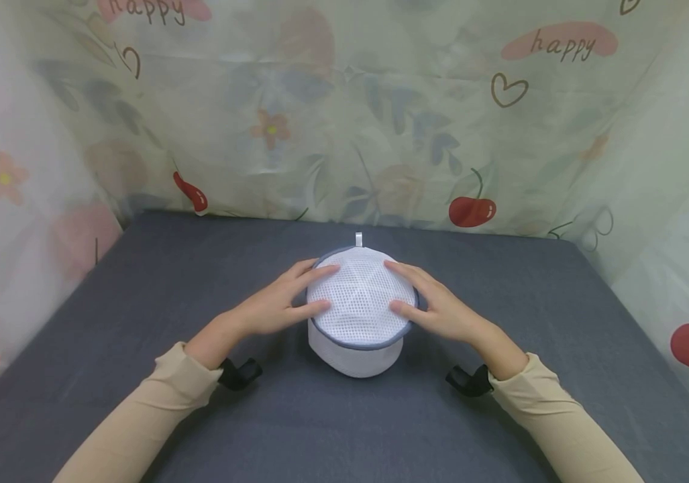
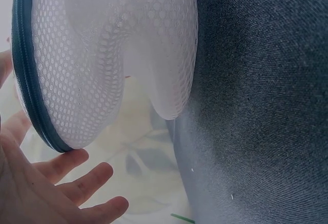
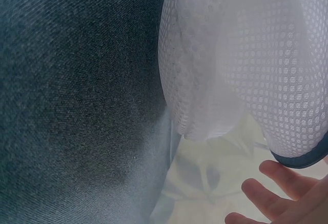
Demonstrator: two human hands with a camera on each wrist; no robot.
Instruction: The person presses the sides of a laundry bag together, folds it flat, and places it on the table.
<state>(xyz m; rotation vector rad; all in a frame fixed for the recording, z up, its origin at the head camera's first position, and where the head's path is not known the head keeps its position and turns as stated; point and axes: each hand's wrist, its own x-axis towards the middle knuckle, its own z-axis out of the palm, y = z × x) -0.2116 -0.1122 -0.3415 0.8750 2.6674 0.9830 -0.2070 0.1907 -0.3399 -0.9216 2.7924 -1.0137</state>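
A round white mesh laundry bag (image 1: 359,288) with a dark blue zippered rim stands on the dark grey cloth in the head view, a small white tab at its far edge. My left hand (image 1: 274,302) touches its left side, thumb and forefinger spread over the mesh top. On the opposite side my right hand (image 1: 443,308) rests in the same way. The left wrist view shows the remaining fingers (image 2: 97,180) fanned out at the zipper (image 2: 31,75). Below the rim, the mesh wall (image 3: 287,80) sags inward in the right wrist view.
Dark grey cloth (image 1: 139,302) covers the table. Pale printed curtains (image 1: 344,134) hang along its back and both sides. A black strap (image 1: 240,373) sits at the left wrist and another black strap (image 1: 469,381) at the right.
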